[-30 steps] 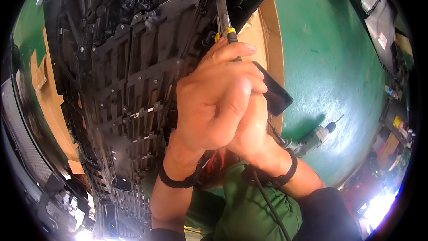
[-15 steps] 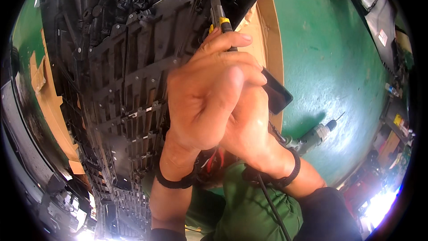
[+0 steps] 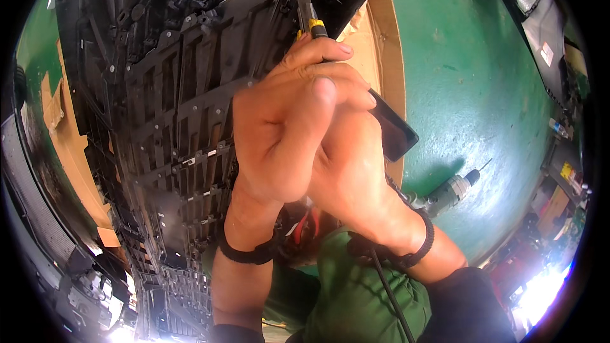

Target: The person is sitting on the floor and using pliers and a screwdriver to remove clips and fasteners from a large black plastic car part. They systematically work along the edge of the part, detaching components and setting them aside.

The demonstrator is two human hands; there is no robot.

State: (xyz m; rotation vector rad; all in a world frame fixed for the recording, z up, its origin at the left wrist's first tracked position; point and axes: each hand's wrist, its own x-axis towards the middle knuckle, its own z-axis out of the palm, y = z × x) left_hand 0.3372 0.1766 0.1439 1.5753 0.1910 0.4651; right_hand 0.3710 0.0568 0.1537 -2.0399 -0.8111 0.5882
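My two hands are clasped together around a pair of pliers [image 3: 315,24] with yellow and black handles. Its metal jaws point away from me, toward the edge of a large black ribbed plastic panel [image 3: 210,57]. My left hand [image 3: 270,133] is closed, its thumb raised over the front. Against it presses my right hand [image 3: 349,146], also closed, with fingers wrapped around the grip. Both palms cover most of the handles. What the jaw tips touch is too dark to make out.
Cardboard [image 3: 389,38] lies under the panel on the green floor [image 3: 457,76]. A power drill [image 3: 448,195] with a thin bit rests right of my right wrist. Beside my right hand is a dark flat object [image 3: 394,130]. Red-handled pliers [image 3: 309,225] show below my wrists.
My clasped hands and the pliers have shifted slightly left and away from me. Both hands keep their grip.
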